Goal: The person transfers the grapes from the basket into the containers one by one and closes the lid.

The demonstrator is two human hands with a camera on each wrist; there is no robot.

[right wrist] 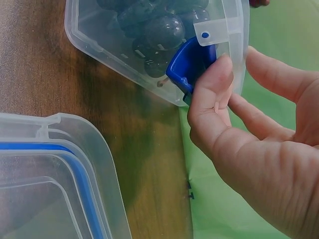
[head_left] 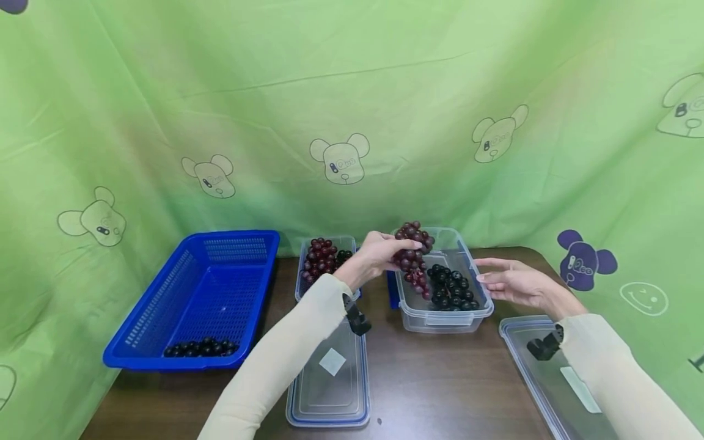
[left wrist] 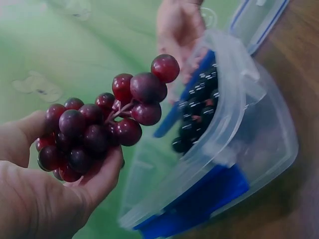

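My left hand (head_left: pixel 379 252) grips a bunch of dark red grapes (head_left: pixel 409 260) between thumb and fingers, above the left part of a clear plastic box (head_left: pixel 445 322). Several grapes of the bunch stick out past the fingertips in the left wrist view. Inside the box lies a bunch of black grapes (head_left: pixel 453 288). My right hand (head_left: pixel 516 282) is at the box's right side, its fingers loosely bent. Up close in the right wrist view, a fingertip rests against the blue latch (right wrist: pixel 187 64) hanging from the rim. Another blue latch (left wrist: pixel 199 201) hangs on the left side.
A blue basket (head_left: pixel 189 293) on the left holds black grapes (head_left: pixel 203 347) near its front. A smaller clear box (head_left: pixel 299 287) holds red grapes (head_left: pixel 319 260) and some dark ones. Two clear lids lie nearer, one in the middle (head_left: pixel 330 397), one at right (head_left: pixel 541 379). A green curtain (head_left: pixel 341 208) hangs behind.
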